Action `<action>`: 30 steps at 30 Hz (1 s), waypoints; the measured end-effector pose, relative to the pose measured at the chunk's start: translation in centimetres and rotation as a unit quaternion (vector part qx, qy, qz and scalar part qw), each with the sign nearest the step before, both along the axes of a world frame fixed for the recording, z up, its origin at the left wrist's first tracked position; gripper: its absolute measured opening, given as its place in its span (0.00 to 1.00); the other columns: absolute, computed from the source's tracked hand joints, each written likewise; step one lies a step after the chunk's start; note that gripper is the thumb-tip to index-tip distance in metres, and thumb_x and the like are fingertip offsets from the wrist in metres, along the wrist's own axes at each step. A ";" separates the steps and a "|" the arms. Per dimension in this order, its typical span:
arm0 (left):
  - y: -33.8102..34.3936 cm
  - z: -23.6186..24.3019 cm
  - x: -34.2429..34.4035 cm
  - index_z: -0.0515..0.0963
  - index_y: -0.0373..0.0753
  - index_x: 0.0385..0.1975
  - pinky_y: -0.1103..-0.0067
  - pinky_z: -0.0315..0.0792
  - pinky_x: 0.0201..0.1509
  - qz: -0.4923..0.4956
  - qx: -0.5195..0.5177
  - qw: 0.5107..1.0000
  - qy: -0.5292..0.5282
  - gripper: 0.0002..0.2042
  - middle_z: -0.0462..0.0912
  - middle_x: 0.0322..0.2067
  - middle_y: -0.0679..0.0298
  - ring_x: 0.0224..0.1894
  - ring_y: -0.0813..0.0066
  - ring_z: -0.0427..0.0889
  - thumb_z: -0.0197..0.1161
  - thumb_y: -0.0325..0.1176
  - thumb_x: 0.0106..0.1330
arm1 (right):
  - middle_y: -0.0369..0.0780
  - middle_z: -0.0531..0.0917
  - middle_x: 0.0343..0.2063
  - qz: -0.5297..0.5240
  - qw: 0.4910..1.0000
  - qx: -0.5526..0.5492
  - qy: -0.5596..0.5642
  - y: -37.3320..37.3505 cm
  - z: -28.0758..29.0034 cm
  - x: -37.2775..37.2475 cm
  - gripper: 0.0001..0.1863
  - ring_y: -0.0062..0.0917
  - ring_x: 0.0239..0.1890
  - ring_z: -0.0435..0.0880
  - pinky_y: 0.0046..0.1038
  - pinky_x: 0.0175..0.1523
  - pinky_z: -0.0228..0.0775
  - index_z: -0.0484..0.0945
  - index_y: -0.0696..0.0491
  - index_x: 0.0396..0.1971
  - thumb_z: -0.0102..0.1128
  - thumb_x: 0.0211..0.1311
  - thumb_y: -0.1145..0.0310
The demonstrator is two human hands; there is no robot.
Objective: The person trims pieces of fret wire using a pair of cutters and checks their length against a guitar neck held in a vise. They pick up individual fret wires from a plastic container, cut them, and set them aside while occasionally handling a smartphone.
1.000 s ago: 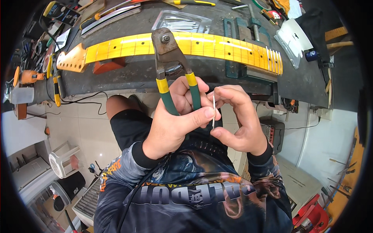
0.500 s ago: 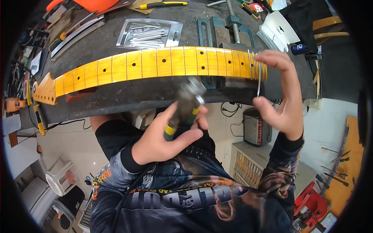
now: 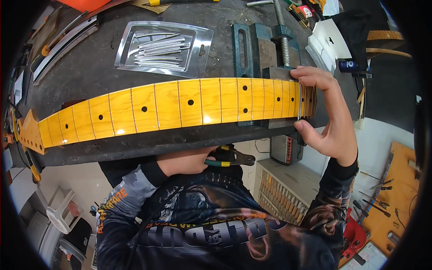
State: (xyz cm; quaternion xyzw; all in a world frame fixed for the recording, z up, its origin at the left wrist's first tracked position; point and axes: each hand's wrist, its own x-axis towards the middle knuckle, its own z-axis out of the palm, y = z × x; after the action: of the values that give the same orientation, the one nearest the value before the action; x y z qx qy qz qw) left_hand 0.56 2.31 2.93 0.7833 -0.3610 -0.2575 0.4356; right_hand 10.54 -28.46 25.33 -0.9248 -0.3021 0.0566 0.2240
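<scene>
A yellow guitar neck (image 3: 198, 114) with black dot markers lies across the bench, its headstock at the left. My right hand (image 3: 332, 128) has a length of fret wire (image 3: 300, 101) between thumb and fingertips, crosswise over the fretboard near its right end. The thumb is at the neck's near edge, the fingertips at the far one. Below the bench edge, my left hand (image 3: 191, 162) grips pliers (image 3: 243, 159) with green and yellow handles. Its fingers are partly hidden by the neck and bench edge.
Behind the neck lies a clear plastic tray (image 3: 206, 45) of cut fret wires. A green metal vise (image 3: 243, 49) with a threaded screw stands right of it. Long tools (image 3: 67, 51) crowd the far left. A white card package (image 3: 330, 38) lies at the far right.
My right hand has brought the fret wire down across the fretboard. My left hand has lowered the pliers from in front of the neck to below the bench edge. The view has shifted closer.
</scene>
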 end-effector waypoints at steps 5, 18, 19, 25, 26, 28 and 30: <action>-0.3 -0.8 0.1 0.82 0.38 0.65 0.60 0.82 0.61 0.005 0.022 0.999 0.035 0.23 0.89 0.51 0.49 0.53 0.49 0.90 0.75 0.36 0.74 | 0.46 0.85 0.66 -0.006 1.000 -0.002 0.007 0.1 -0.1 0.1 0.36 0.46 0.70 0.81 0.48 0.80 0.64 0.77 0.53 0.65 0.77 0.53 0.67; -0.5 -3.4 -1.0 0.78 0.38 0.72 0.62 0.83 0.58 -0.005 0.050 0.997 0.060 0.26 0.89 0.51 0.47 0.51 0.52 0.91 0.70 0.37 0.77 | 0.46 0.84 0.66 -0.004 1.000 -0.021 0.001 0.2 -0.2 0.1 0.37 0.45 0.70 0.81 0.47 0.78 0.63 0.77 0.52 0.65 0.77 0.51 0.65; -0.5 -3.5 -1.0 0.78 0.38 0.73 0.62 0.83 0.58 -0.007 0.057 0.996 0.065 0.26 0.89 0.51 0.47 0.51 0.52 0.90 0.70 0.37 0.77 | 0.45 0.84 0.66 -0.003 1.000 -0.023 0.000 0.2 -0.1 0.2 0.37 0.45 0.70 0.81 0.47 0.78 0.63 0.77 0.52 0.65 0.77 0.51 0.65; -0.4 -3.5 -1.0 0.78 0.38 0.73 0.61 0.83 0.59 -0.009 0.047 0.996 0.077 0.26 0.89 0.52 0.47 0.52 0.51 0.90 0.69 0.37 0.78 | 0.45 0.84 0.66 -0.010 1.000 -0.027 0.004 0.2 -0.1 0.1 0.37 0.45 0.70 0.81 0.47 0.78 0.63 0.77 0.52 0.65 0.77 0.52 0.65; -0.4 -3.7 -1.1 0.78 0.38 0.73 0.61 0.83 0.59 -0.009 0.047 0.996 0.077 0.26 0.89 0.52 0.47 0.52 0.51 0.90 0.69 0.37 0.78 | 0.45 0.84 0.66 -0.010 1.000 -0.027 0.004 0.3 -0.1 0.0 0.37 0.45 0.70 0.81 0.47 0.78 0.63 0.77 0.52 0.65 0.77 0.52 0.65; -0.4 -4.1 -1.3 0.79 0.39 0.72 0.61 0.83 0.60 -0.011 0.039 0.997 0.070 0.25 0.89 0.53 0.46 0.53 0.51 0.90 0.68 0.37 0.78 | 0.46 0.84 0.66 -0.012 1.000 -0.028 0.004 0.4 0.0 0.0 0.37 0.45 0.70 0.81 0.46 0.78 0.63 0.77 0.52 0.65 0.77 0.52 0.65; -0.4 -4.0 -1.2 0.80 0.39 0.72 0.62 0.83 0.60 -0.009 0.043 0.997 0.057 0.24 0.89 0.54 0.47 0.54 0.52 0.90 0.68 0.37 0.78 | 0.46 0.84 0.66 -0.012 1.000 -0.026 0.007 0.3 -0.1 0.0 0.36 0.45 0.70 0.81 0.46 0.78 0.63 0.78 0.52 0.65 0.77 0.53 0.65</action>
State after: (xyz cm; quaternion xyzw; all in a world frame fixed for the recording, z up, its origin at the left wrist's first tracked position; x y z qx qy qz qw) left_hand -0.69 1.90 -1.07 0.7821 -0.3314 -0.3210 0.4189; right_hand 10.58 -28.15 25.27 -0.9335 -0.2880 0.0681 0.2023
